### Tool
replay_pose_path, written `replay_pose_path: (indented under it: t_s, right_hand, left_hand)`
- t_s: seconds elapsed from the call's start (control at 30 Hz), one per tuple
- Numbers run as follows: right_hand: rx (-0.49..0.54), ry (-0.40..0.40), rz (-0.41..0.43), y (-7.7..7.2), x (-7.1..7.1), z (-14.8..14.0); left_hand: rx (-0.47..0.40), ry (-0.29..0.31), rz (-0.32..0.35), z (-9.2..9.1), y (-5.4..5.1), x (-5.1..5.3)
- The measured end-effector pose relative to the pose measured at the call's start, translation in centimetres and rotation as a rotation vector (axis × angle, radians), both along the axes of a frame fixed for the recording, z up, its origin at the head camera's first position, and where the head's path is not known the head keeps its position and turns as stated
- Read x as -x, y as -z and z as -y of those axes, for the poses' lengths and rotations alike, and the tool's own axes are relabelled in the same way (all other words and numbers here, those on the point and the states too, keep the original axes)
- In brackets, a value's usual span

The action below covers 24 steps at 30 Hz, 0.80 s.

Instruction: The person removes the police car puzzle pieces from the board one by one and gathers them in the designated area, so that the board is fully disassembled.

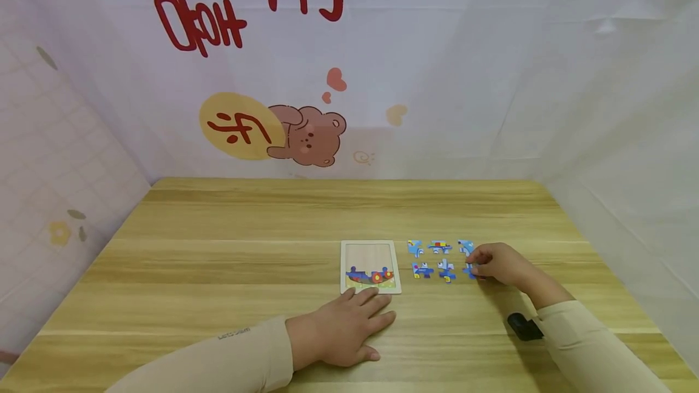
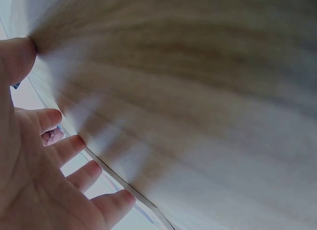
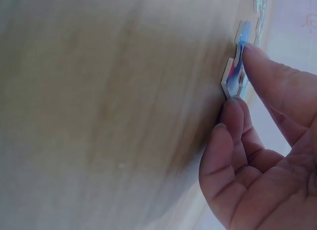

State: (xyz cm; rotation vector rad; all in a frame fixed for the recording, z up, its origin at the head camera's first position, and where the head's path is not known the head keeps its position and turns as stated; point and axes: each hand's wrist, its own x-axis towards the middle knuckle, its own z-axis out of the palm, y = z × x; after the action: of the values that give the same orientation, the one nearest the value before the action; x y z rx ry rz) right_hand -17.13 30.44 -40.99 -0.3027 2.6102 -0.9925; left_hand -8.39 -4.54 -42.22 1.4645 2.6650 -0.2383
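My left hand [image 1: 346, 327] lies flat on the table with its fingers spread, its fingertips at the near edge of a wooden puzzle board [image 1: 397, 267]. Joined pieces [image 1: 371, 276] fill the board's lower part, showing a dark blue and red picture; bare wood shows above them. At the right, my right hand [image 1: 501, 264] pinches a blue puzzle piece [image 3: 237, 74] with a red patch between thumb and fingers, low at the tabletop. The fingers partly hide this piece in the head view. Beside it lie several loose pieces in two rows, including a blue and white one [image 1: 446, 270].
The wood-grain table [image 1: 235, 259] stretches around the board. A black object [image 1: 525, 327] shows by the right sleeve, under the wrist. A white curtain [image 1: 448, 77] with a printed bear [image 1: 314, 138] hangs behind the table, and more cloth hangs at both sides.
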Motion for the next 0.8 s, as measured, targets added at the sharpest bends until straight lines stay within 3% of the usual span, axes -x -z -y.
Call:
replay_pose_path:
  t_s: [0.27, 0.53, 0.8]
  right_hand:
    - [-0.078, 0.04, -0.121, -0.9, 0.0, -0.2]
    - [-0.066, 0.084, -0.229, -2.4, 0.1, 0.9]
    - [0.004, 0.083, -0.235, -2.9, 0.7, 3.6]
  left_hand:
    - [0.004, 0.0, -0.002, -0.1, 0.0, 0.0]
    - [-0.001, 0.001, -0.006, -0.1, 0.1, 0.1]
    - [0.002, -0.007, -0.007, -0.1, 0.2, 0.1]
